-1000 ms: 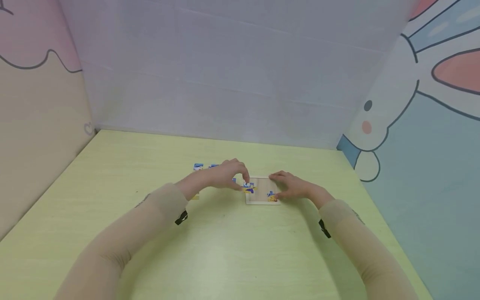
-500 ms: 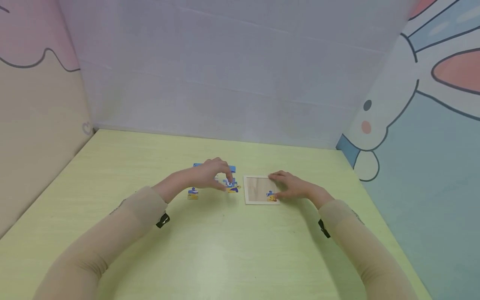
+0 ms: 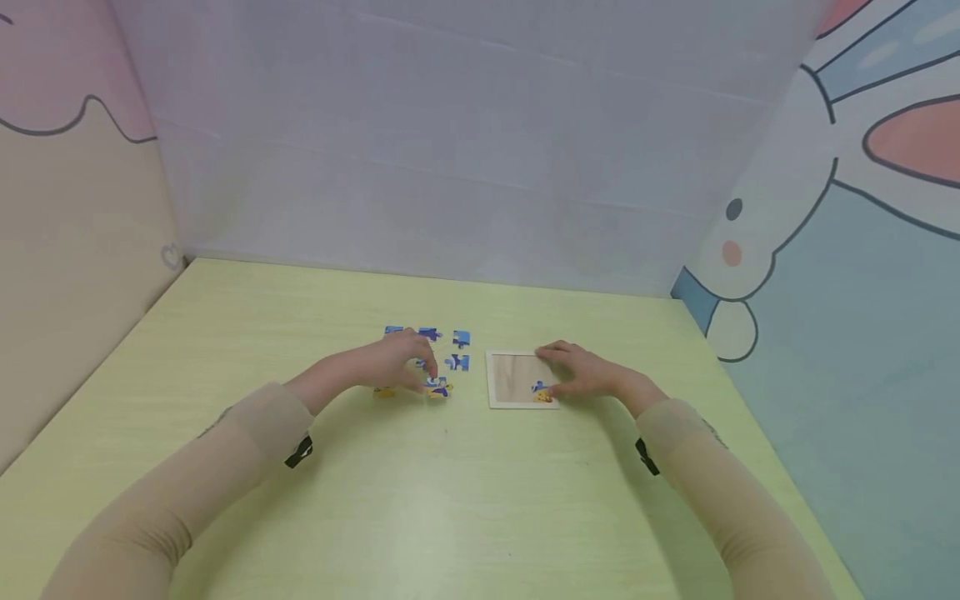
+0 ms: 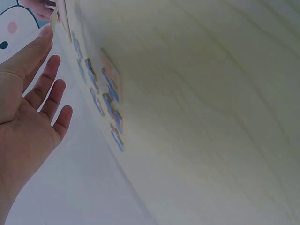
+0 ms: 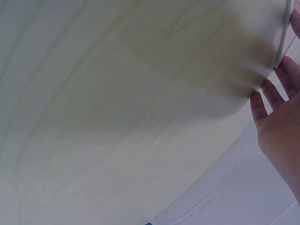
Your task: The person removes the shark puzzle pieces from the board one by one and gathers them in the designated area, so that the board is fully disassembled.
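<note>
My left hand [image 3: 384, 363] pinches a jigsaw piece [image 3: 438, 388], blue, white and yellow, between thumb and forefinger, low over the table left of the frame. In the left wrist view the piece [image 4: 54, 19] appears edge-on at the fingertips, and the other fingers are spread. A shallow square puzzle frame [image 3: 525, 406] with a bare wooden bed lies to the right. One blue-and-yellow jigsaw piece [image 3: 541, 392] sits in its lower right corner. Resting on the frame's right side is my right hand [image 3: 588, 370], fingers at the upper corner and thumb by that piece.
Several loose jigsaw pieces [image 3: 461, 338] lie in rows left of the frame, some partly hidden by my left hand. They rest on a pale yellow-green table [image 3: 450, 500]. A plain wall sheet [image 3: 450, 167] stands behind, with cartoon-printed side walls.
My left hand has carried its jigsaw piece from over the frame's left edge leftward to the loose pieces, and lower down. My right hand and the frame have stayed put.
</note>
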Motion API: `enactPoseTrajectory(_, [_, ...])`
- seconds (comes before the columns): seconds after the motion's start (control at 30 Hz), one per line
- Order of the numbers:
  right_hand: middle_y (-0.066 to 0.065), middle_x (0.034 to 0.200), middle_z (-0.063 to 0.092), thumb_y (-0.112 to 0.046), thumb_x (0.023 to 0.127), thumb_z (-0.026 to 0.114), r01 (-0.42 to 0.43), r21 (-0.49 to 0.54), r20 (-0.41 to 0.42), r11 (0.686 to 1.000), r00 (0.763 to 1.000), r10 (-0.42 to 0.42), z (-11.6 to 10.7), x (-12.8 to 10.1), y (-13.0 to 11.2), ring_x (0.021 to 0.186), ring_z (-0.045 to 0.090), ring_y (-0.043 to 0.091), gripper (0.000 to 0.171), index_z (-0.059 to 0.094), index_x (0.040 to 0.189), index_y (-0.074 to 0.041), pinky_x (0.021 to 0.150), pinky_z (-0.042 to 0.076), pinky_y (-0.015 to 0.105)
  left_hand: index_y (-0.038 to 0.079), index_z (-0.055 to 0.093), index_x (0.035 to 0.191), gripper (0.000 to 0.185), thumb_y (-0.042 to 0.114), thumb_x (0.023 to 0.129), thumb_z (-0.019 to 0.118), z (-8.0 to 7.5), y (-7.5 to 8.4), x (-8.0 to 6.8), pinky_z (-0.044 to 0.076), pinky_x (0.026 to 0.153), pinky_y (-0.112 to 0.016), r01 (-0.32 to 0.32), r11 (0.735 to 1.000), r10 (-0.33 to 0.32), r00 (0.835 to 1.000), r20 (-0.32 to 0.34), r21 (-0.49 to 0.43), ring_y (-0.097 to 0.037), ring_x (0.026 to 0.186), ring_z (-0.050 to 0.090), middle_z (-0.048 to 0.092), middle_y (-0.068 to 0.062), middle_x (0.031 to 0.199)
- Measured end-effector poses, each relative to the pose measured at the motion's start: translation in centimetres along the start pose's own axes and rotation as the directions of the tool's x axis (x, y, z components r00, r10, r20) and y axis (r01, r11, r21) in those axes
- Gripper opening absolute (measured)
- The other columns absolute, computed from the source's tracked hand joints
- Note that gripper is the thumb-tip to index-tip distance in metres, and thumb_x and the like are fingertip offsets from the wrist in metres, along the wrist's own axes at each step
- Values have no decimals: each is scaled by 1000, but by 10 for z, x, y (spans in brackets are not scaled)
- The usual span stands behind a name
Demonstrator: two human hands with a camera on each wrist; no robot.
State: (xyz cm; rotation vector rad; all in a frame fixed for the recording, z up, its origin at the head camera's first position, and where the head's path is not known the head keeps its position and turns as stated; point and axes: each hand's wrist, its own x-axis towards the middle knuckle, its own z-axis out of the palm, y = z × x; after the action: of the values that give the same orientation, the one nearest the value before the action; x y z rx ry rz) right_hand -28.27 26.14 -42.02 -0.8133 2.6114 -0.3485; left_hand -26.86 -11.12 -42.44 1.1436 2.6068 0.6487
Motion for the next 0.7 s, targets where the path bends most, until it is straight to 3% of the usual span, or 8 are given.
enactPoseTrajectory(0.47, [17, 148, 31, -33, 87, 68, -4, 24, 17, 1000, 1000, 4, -1, -2, -1, 137, 27, 39, 75, 32, 147, -7, 109, 23, 55, 19, 71, 97, 22, 22, 76, 78, 12, -15, -6, 33, 95, -56, 27, 999, -27, 1000, -17, 45, -23, 106, 47, 64, 5, 103])
enactPoseTrajectory(0.7, [16, 148, 32, -39, 81, 72, 4, 39, 1, 999, 1000, -4, -1, -3, 0, 136, 28, 38, 83, 32, 147, -8, 109, 24, 55, 21, 71, 97, 22, 20, 76, 78, 11, -15, -6, 33, 95, -51, 58, 997, -58, 998, -5, 54, -21, 106, 46, 62, 6, 102])
